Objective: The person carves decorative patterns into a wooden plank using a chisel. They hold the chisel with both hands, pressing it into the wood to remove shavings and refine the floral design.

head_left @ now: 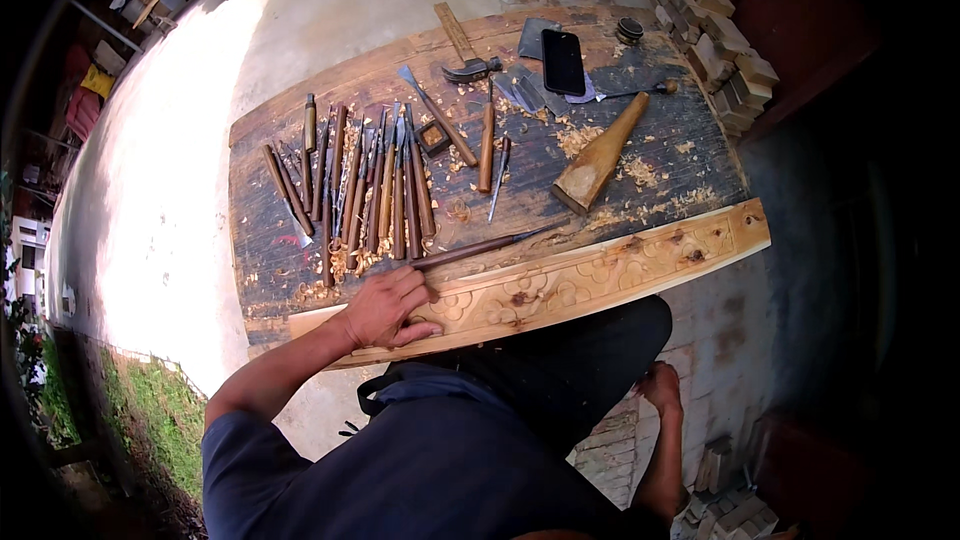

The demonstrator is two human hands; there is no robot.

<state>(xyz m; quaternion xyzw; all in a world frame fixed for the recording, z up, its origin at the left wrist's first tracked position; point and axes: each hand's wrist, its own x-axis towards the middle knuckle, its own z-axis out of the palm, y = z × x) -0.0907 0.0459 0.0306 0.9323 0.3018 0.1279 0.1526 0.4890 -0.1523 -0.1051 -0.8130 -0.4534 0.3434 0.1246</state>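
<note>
A long pale wooden board carved with a flower-and-scroll relief lies along the table's near edge. My left hand rests on its left part, thumb stretched away from the fingers, holding nothing. Just beyond those fingers lies a carving chisel with a dark handle, its blade pointing right. Low on the right, beside my bent knee, hangs my right hand, away from the board. Its fingers look curled, and whatever may be inside them is hidden.
Several chisels lie in a row on the worn table among shavings. A wooden mallet, a claw hammer, a phone, a small dark box and a round tin lie beyond. Bricks are stacked at right.
</note>
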